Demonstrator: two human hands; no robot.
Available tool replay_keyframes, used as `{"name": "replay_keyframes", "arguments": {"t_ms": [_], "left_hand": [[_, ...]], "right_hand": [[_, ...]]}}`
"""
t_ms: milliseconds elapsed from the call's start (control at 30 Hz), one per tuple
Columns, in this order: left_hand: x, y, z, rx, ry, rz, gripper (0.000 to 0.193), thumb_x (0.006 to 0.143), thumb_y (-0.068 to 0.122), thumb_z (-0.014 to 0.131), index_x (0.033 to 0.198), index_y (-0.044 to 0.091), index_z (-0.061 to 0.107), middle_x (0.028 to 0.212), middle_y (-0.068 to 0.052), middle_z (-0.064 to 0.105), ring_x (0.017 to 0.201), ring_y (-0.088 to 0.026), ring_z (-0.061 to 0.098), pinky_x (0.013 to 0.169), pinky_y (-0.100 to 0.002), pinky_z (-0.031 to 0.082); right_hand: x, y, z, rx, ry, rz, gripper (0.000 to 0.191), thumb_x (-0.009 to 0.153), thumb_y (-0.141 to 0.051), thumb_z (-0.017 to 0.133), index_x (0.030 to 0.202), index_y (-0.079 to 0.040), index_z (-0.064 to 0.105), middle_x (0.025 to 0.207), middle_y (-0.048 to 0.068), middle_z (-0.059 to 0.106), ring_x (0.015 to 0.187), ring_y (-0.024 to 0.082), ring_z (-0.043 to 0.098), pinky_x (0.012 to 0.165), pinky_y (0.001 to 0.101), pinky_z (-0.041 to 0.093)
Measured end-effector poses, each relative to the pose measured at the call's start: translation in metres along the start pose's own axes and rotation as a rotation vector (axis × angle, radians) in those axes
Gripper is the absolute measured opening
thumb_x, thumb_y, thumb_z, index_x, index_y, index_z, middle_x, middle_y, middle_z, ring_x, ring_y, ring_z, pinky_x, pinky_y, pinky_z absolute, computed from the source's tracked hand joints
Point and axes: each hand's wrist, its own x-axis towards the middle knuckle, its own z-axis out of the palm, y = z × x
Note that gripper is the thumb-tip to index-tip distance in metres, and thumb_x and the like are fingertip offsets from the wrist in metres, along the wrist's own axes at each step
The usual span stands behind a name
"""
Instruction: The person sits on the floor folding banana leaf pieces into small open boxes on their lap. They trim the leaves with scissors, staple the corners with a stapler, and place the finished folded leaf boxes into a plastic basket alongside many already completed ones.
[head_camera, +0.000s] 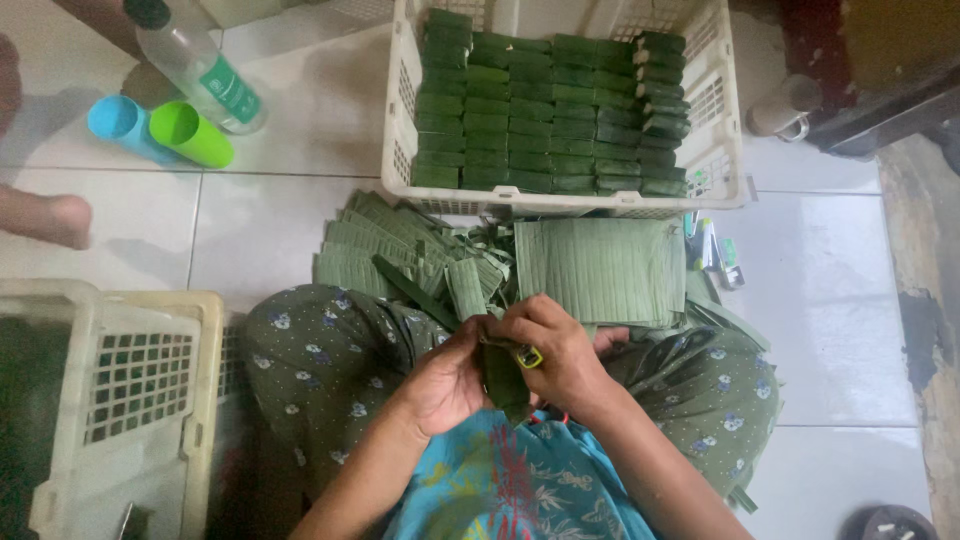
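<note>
We hold a folded leaf packet (503, 378) between both hands, above our lap. It is dark green and narrow, and its long axis runs from the fingers down toward our body, so the lower end hangs below the fingers and the upper end is hidden inside the grip. Our left hand (452, 378) closes around the packet from its left side, with the fingers curled and pressed together on the leaf. Our right hand (562, 352) lies over the top, and its fingers pinch a small yellow-green tool (529, 357) against the upper end of the packet; we cannot tell exactly what tool it is. Both hands touch the packet, and the right one is a little higher on it.

Just beyond the fingers, a stack of flat cut leaf sheets (600, 268) lies on the floor, and to the left of it we see a loose heap of leaf strips (385, 250). Further beyond, a white plastic basket (400, 100) holds finished packets (550, 105) in tight rows, almost full. The way from the fingers to this basket passes over the leaf stack and the near rim.

Well apart on the far left lie a blue cup (115, 122), a green cup (190, 135) and a clear bottle (200, 68). Another basket (140, 380) stands near on our left side. To the right of the fingers the tiled floor (830, 300) offers open room.
</note>
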Motion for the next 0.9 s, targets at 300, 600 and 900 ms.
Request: {"name": "replay_keyframes", "arguments": {"t_ms": [300,600,900], "left_hand": [[0.004,-0.006,0.011,0.149,-0.046,0.199,0.014,0.104,0.019,0.063,0.112,0.011,0.055,0.105,0.001,0.058,0.102,-0.011,0.057,0.09,-0.03,0.049],[-0.001,-0.014,0.03,0.329,-0.015,0.303,0.014,0.103,0.011,0.055,0.112,0.001,0.058,0.107,-0.005,0.059,0.103,-0.014,0.057,0.092,-0.029,0.046],[0.002,-0.035,0.061,0.328,0.105,0.333,0.014,0.103,0.01,0.049,0.114,0.004,0.057,0.103,-0.002,0.056,0.098,-0.011,0.052,0.085,-0.027,0.042]], "right_hand": [[-0.008,-0.026,-0.016,-0.074,-0.01,-0.262,0.053,0.059,-0.001,0.075,0.112,0.0,0.068,0.103,0.009,0.065,0.103,0.033,0.065,0.086,0.0431,0.054],[-0.023,-0.032,-0.021,0.129,0.208,-0.267,0.021,0.087,-0.015,0.071,0.102,-0.001,0.067,0.095,0.013,0.065,0.09,0.031,0.065,0.083,0.0413,0.054],[-0.01,-0.056,0.006,0.562,0.722,-0.412,0.054,0.104,-0.05,0.051,0.087,0.001,0.053,0.082,0.011,0.061,0.077,0.027,0.063,0.08,0.0445,0.058]]}}
